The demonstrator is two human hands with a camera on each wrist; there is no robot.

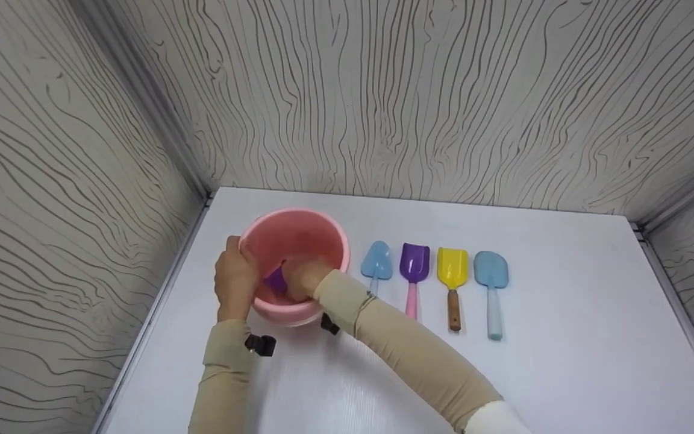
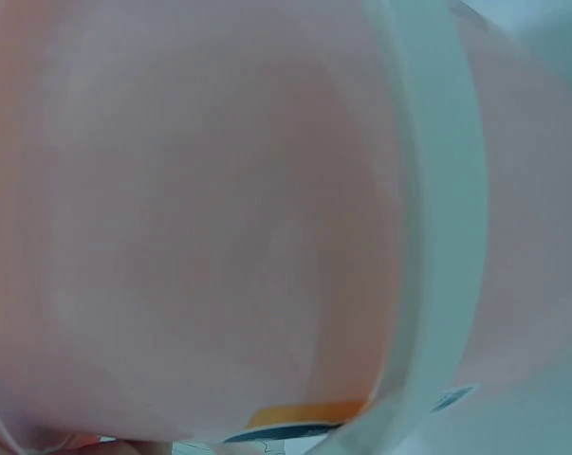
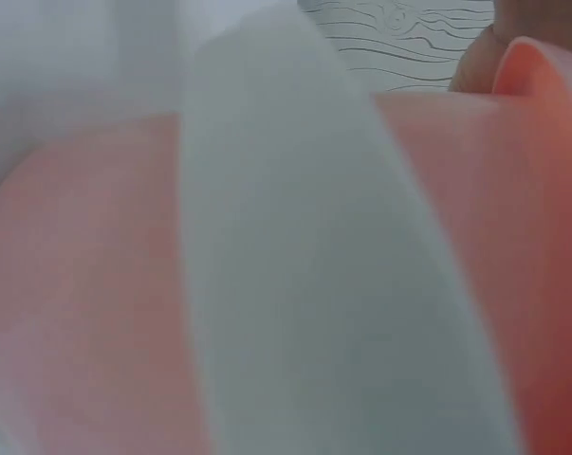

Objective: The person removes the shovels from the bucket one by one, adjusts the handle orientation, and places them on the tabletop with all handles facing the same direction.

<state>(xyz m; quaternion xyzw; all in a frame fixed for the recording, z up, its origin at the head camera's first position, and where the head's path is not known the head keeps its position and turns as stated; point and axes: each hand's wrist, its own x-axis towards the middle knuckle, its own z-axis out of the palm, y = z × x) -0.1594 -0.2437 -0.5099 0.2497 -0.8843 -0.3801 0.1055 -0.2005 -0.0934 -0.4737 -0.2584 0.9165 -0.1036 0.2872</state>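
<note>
A pink bucket [image 1: 296, 312] stands on the table's left side, tilted toward me in the head view. My left hand [image 1: 235, 278] grips its left rim, the thumb over the edge. Inside the bucket is my right hand [image 1: 303, 278], reaching over the near right rim. Right beside its fingers lies a purple piece [image 1: 275, 281], mostly hidden; I cannot tell whether the fingers hold it. In the left wrist view the bucket's wall [image 2: 200, 218] fills the picture, crossed by its pale handle [image 2: 442, 190]. That handle also crosses the right wrist view.
Right of the bucket several toy shovels lie in a row: a pointed light blue shovel [image 1: 377, 260], a purple shovel [image 1: 414, 263] with pink handle, a yellow shovel [image 1: 452, 268] with wooden handle, and a rounded light blue shovel [image 1: 491, 269]. Patterned walls [image 1: 383, 102] enclose the white table [image 1: 582, 313].
</note>
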